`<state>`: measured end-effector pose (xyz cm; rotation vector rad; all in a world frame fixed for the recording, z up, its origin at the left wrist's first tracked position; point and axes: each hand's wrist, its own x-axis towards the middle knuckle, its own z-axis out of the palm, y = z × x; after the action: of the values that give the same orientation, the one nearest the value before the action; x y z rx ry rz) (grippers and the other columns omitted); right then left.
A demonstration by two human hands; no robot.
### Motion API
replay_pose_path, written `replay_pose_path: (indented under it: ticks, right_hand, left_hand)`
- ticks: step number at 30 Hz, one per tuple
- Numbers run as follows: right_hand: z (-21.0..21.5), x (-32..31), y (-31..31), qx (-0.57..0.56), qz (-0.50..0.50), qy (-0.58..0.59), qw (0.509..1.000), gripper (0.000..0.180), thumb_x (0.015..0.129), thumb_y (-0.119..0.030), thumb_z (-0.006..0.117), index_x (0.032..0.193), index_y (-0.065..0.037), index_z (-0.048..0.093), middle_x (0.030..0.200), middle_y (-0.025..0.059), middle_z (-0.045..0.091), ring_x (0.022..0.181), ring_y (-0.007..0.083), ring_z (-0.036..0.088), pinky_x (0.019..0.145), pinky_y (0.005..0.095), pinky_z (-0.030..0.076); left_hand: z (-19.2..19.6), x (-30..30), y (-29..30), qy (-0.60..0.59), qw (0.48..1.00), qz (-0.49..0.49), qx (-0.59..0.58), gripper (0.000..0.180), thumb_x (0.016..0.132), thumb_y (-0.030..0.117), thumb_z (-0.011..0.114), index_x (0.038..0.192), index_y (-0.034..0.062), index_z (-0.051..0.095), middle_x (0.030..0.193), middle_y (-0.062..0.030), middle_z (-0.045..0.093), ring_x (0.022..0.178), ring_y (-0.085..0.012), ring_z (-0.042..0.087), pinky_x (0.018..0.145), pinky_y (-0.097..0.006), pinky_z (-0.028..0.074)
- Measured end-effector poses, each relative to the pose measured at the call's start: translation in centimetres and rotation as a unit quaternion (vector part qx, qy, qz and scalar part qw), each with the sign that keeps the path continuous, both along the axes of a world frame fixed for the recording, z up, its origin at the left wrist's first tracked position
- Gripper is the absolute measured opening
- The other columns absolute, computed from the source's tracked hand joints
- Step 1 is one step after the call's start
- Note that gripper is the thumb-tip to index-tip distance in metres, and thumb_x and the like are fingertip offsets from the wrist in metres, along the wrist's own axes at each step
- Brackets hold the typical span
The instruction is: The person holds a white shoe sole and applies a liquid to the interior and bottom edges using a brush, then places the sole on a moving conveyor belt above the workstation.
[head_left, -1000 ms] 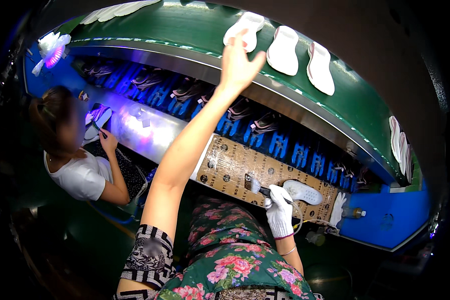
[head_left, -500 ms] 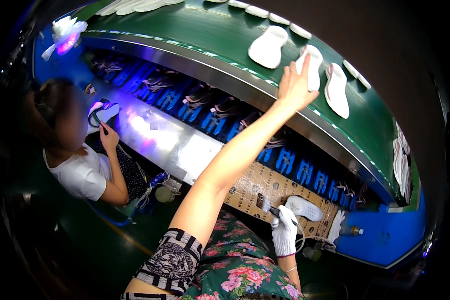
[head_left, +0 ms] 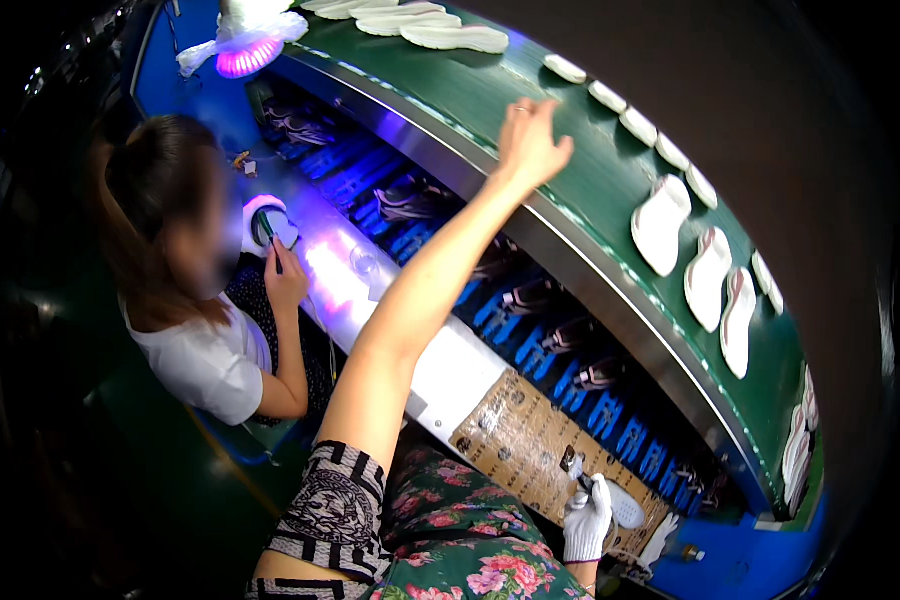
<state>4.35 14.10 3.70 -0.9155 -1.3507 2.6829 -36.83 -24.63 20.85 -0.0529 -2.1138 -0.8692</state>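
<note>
Left grip (head_left: 532, 150) stretched right out over the green belt (head_left: 592, 222), bare fingers loosely curled, thumb standing apart from them, nothing seen between; whether they touch the belt, I can't tell from up here. One-handed reach, that's how this step reads, and the next move would seem to call for more stretch outward or a swing right along the belt, fingers spread wider before closing. Below runs the metal counter (head_left: 458, 382), part covered by brown printed cardboard (head_left: 515, 425), and between counter and belt, dark shoe uppers (head_left: 530, 297) sit along blue holders (head_left: 630, 437). Up on the belt, three white soles (head_left: 660, 225) lie side by side, well right of that reach, long axes slanting across the belt, nearly upright in view, tops leaning slightly right. Down on the cardboard there's a grey-white sole (head_left: 626, 508), just beside the glove and partly behind it, long axis roughly along the counter, running down to the right; which end is the toe, hard to call. And there's the right grip (head_left: 588, 518), white-gloved, clamped round a brush (head_left: 583, 481), handle angling up and left, bristles foremost over the cardboard. Smallest of all, white pieces (head_left: 607, 96) line the belt's far edge, the closest just beyond the left fingertips.
</note>
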Motion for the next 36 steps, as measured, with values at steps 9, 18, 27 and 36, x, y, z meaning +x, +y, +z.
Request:
replay_pose_path:
  ticks: [9,18,27,36]
  right_hand:
    - [2.0,-3.2,-4.8,0.049,-0.029,-0.033,0.998,0.015,0.099,-0.02,0.06,0.11,-0.009,0.063,0.092,0.0019,0.068,0.061,0.0065,0.057,0.054,0.02,0.045]
    - [-1.5,-2.4,2.9,-0.376,0.226,-0.168,0.883,0.043,0.106,-0.047,0.036,0.142,-0.029,0.051,0.077,-0.0002,0.051,0.059,0.0134,0.042,0.049,0.0291,0.039]
    - [1.0,-4.5,-8.2,0.071,-0.014,-0.007,0.997,0.018,0.096,-0.016,0.064,0.111,-0.006,0.064,0.097,0.0044,0.068,0.063,0.0085,0.058,0.055,0.0209,0.047]
    - [0.8,-3.2,-7.0,0.024,0.022,0.021,0.999,0.02,0.094,-0.017,0.067,0.111,-0.006,0.064,0.097,0.0039,0.066,0.064,0.0102,0.057,0.056,0.0222,0.045]
  left_hand:
    - [-0.9,-12.4,-19.3,-0.217,0.955,0.195,-0.047,0.09,0.079,0.043,0.076,0.152,0.0105,0.033,0.141,-0.0195,0.05,0.128,-0.034,0.049,0.103,-0.044,0.043]
    - [0.2,-16.9,-24.0,-0.28,0.93,0.231,-0.053,0.066,0.086,0.049,0.067,0.142,0.0185,0.051,0.14,-0.0171,0.052,0.126,-0.0309,0.052,0.096,-0.042,0.047]
    - [-0.3,-13.6,-26.0,-0.166,0.97,0.151,0.089,0.054,0.074,0.049,0.081,0.11,0.0108,0.07,0.119,-0.0222,0.062,0.11,-0.0375,0.062,0.093,-0.045,0.052]
    - [-3.3,-6.3,-23.8,0.116,0.969,0.145,0.165,0.018,0.079,0.016,0.069,0.093,0.0067,0.067,0.094,-0.0192,0.07,0.084,-0.0358,0.069,0.08,-0.045,0.054]
